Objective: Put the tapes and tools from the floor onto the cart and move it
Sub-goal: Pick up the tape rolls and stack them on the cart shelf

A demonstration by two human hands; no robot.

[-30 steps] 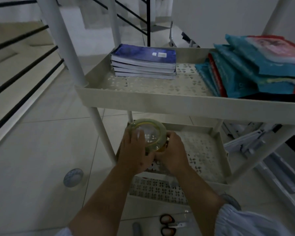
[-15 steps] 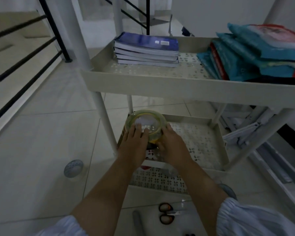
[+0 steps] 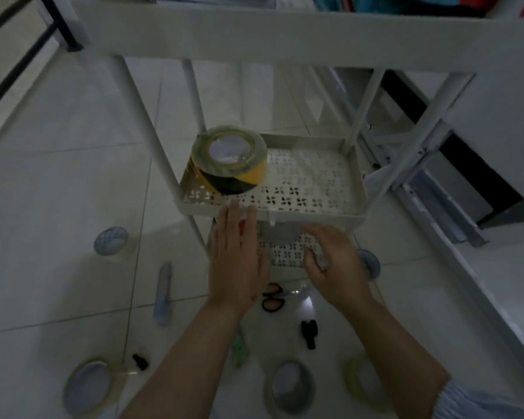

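Tape rolls on the floor: five. Nearest are three in a row along the bottom of the view: a pale roll (image 3: 88, 388) at the left, a grey roll (image 3: 289, 385) in the middle, a yellowish roll (image 3: 365, 381) at the right, partly behind the right forearm. Farther off, a small roll (image 3: 111, 241) lies left of the cart, and one roll (image 3: 369, 263) peeks out at the cart's right foot.
Tools on the floor: one pair of scissors (image 3: 273, 297) with black handles between the wrists; one small black clip-like piece (image 3: 309, 329) just behind them; one small dark bottle (image 3: 139, 361) near the pale roll; one greenish item (image 3: 239, 349), too blurred to name; one long pale knife-like tool (image 3: 163, 293) lying lengthwise left of the left arm.
Left hand (image 3: 238, 261): flat, fingers straight and close together, empty, fingertips at the front rim of the middle shelf.
Right hand (image 3: 335, 264): loosely curled, empty as far as can be seen, over the lowest shelf.
Tape on the cart: a stack on the left front corner of the middle shelf (image 3: 315, 176), a clear yellowish roll (image 3: 227, 151) lying on a black-and-yellow striped roll (image 3: 233, 179); the stack touches neither hand.
Cart (image 3: 285, 34): three shelves in view; the rest of the middle shelf, to the right of the stack, is bare.
Edges and room: open tiled floor (image 3: 58, 146) to the left of the cart; a black railing (image 3: 28, 55) borders it far left; metal frames (image 3: 436, 192) crowd the cart's right side.
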